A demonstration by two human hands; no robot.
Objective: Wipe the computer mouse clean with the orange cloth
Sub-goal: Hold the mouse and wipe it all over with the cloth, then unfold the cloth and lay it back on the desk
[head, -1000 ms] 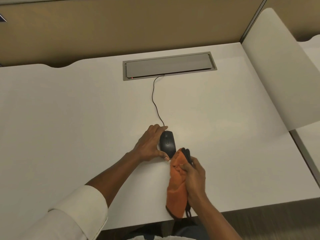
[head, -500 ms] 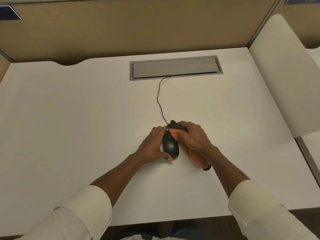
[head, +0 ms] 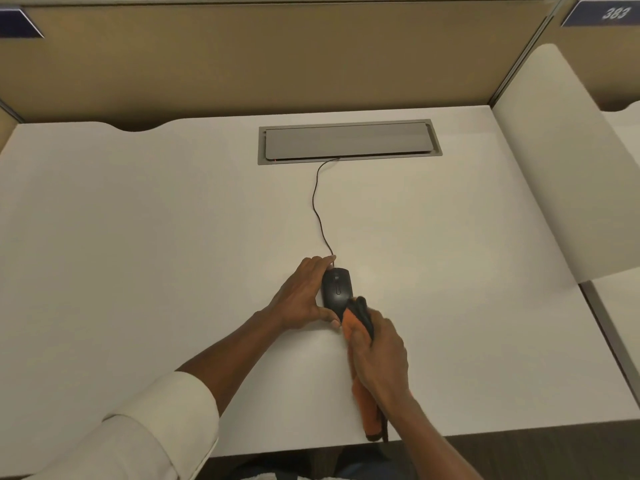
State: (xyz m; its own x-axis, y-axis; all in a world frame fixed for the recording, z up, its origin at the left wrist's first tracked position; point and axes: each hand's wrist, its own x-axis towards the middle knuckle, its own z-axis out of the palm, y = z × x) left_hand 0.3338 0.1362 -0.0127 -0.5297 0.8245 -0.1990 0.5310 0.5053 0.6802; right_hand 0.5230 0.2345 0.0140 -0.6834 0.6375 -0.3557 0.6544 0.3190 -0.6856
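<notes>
A black wired computer mouse lies on the white desk, near its front middle. My left hand grips the mouse from its left side, fingers at the front and thumb at the rear. My right hand is closed on the orange cloth, which has a dark edge. The cloth's top end touches the mouse's rear right corner, and the rest trails back under my wrist towards the desk's front edge.
The mouse cable runs back to a grey cable hatch set in the desk. A tan partition stands behind. A white divider panel rises on the right, with another desk beyond it.
My right hand with the cloth has swept from the mouse's front right side back to its rear right corner. The left hand still holds the mouse in place.
</notes>
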